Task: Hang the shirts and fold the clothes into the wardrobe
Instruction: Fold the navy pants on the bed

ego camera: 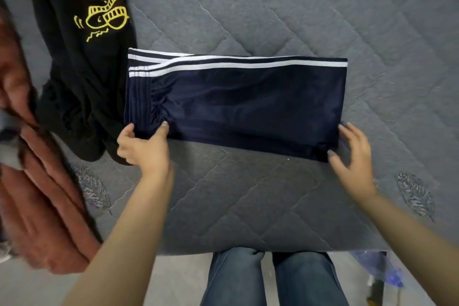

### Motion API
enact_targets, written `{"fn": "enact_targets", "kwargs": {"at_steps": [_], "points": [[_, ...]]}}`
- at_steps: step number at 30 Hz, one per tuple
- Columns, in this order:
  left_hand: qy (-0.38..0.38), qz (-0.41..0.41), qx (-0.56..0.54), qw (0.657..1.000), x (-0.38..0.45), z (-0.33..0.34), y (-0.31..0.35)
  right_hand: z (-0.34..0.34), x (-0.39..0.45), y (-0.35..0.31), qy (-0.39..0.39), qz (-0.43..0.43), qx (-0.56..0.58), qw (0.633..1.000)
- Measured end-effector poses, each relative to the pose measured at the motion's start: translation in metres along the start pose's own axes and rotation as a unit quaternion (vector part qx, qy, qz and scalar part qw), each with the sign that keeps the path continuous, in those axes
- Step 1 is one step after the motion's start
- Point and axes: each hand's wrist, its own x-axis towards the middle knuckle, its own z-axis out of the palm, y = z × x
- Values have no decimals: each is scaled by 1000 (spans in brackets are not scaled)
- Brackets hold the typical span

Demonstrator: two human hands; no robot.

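Observation:
Folded navy track pants with white side stripes lie flat on the grey quilted mattress. My left hand pinches the near left corner of the pants by the elastic waistband, thumb and fingers curled over the edge. My right hand rests at the near right corner, fingers spread and fairly straight, touching the fabric edge. A black shirt with a yellow print lies crumpled to the left of the pants.
A rust-coloured garment is bunched at the left edge of the mattress. The near mattress edge runs just in front of my jeans-clad legs. A blue plastic bag sits on the floor at the lower right.

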Motion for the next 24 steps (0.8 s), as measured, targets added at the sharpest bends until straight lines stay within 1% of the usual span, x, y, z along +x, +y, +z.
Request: {"fn": "enact_targets", "kwargs": {"at_steps": [1,2,3,4,5,6,7,8,10,11,12,14,16,17,18,19,20,21,22,23,24], "points": [[19,25,21,999,-12,2,-1,1,5,-3,32,94,95,991],[23,97,37,994,-25,3,-3,1,12,-6,44,188,187,963],[-2,191,51,980,-36,6,-5,1,20,-9,39,273,255,927],[-52,278,71,957,-45,12,-8,-1,29,-9,23,329,290,899],[-110,341,99,928,-51,19,-9,-4,39,-7,-3,355,300,885],[-158,386,136,899,-52,28,-9,-7,48,-6,-33,361,306,880],[-183,424,182,868,-48,39,-10,-10,56,-5,-64,357,326,873],[-192,455,236,837,-40,49,-11,-11,64,-6,-97,351,362,858],[-199,471,342,789,-16,66,-15,-12,79,-10,-155,346,441,814],[-202,464,384,772,-4,71,-18,-12,85,-15,-177,347,468,793],[-203,458,413,760,6,75,-21,-11,90,-20,-193,345,481,783],[-204,460,435,747,16,79,-26,-10,98,-31,-217,339,478,781],[-222,466,434,738,19,79,-25,-11,100,-45,-216,333,480,782],[-241,464,426,738,20,78,-24,-14,99,-53,-214,325,491,779],[-266,457,406,746,22,74,-21,-17,97,-63,-218,313,506,774],[-294,440,368,764,23,70,-16,-20,95,-75,-227,298,518,769],[-319,414,307,795,24,63,-10,-24,93,-91,-242,281,525,766],[-333,379,224,834,25,55,-3,-26,90,-108,-262,260,528,765],[-331,337,138,871,28,44,3,-25,88,-127,-283,240,529,764],[-317,295,67,899,30,32,10,-21,88,-147,-302,223,526,764],[-303,257,19,917,34,18,15,-12,88,-168,-318,209,520,765]]}}
